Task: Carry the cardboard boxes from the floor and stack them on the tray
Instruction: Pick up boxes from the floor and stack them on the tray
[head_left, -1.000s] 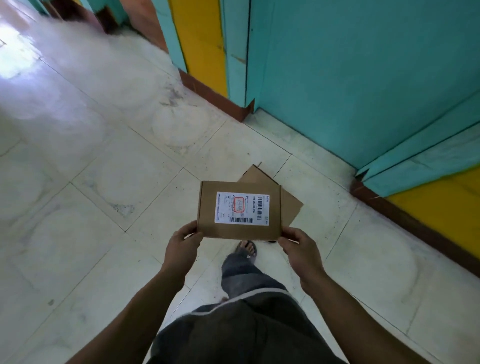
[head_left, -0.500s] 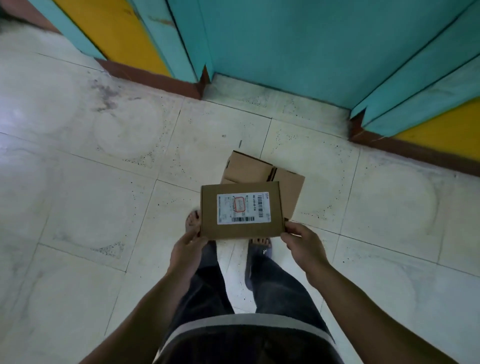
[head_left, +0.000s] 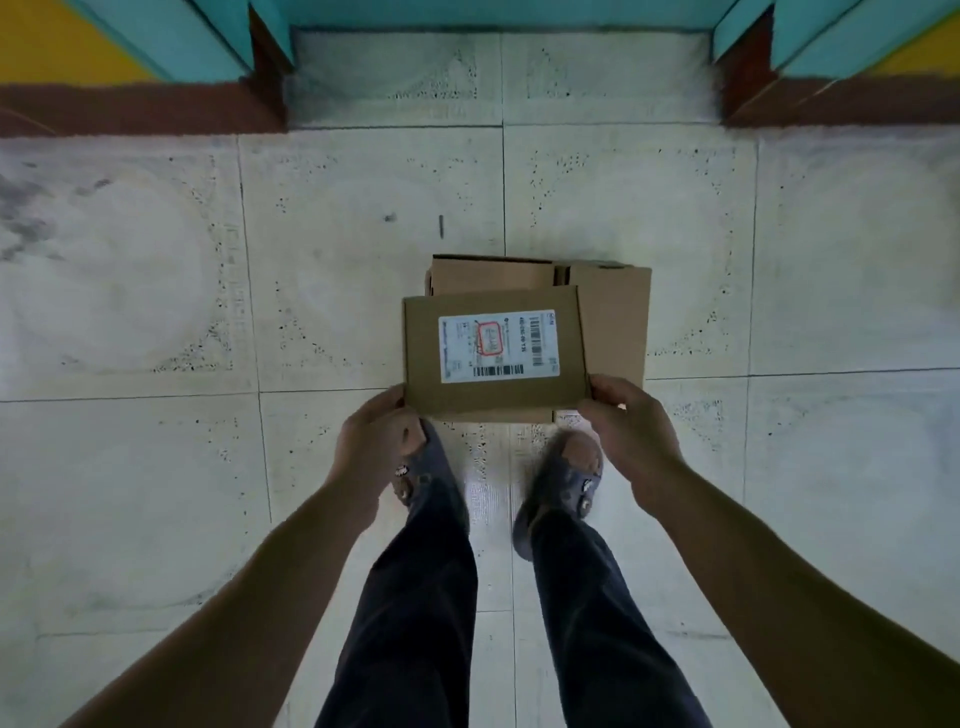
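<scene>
While both hands (head_left: 501, 447) grip the labelled box (head_left: 496, 349), it half-hides another box (head_left: 615, 317) below.

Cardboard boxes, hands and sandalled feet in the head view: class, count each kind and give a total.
Cardboard boxes: 2, the labelled box held in both hands, and the plain box on the floor beyond it.
Hands: 2, left hand and right hand.
Sandalled feet: 2.
Total: 6.
</scene>
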